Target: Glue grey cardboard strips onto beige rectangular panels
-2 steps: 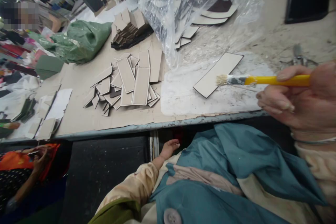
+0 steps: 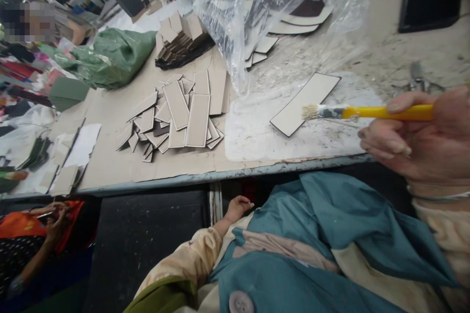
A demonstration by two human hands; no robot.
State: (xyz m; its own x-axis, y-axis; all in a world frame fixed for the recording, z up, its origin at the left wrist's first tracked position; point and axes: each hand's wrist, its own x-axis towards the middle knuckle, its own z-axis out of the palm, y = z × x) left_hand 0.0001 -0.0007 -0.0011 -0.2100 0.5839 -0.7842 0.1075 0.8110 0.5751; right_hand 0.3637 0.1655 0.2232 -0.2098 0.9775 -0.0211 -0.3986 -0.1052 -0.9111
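At the worktable [image 2: 249, 127]: right hand [image 2: 428, 144] clamped, left hand [image 2: 235, 210] loosely open, the two well apart.
Pale, dark-edged strip [image 2: 304, 98] lies on the white-smeared surface. Yellow-handled brush [image 2: 369, 112] sits in the right grip, its bristles over the strip's edge; contact cannot be confirmed.

A worker [image 2: 330, 230] wears a teal garment [image 2: 279, 279] with beige panels [image 2: 362, 269] and a round mauve-grey button [image 2: 241, 301]. The cream left sleeve [image 2: 187, 259] meets olive fabric [image 2: 165, 296]; a thin bracelet [image 2: 446, 198] circles the right wrist [image 2: 428, 188].
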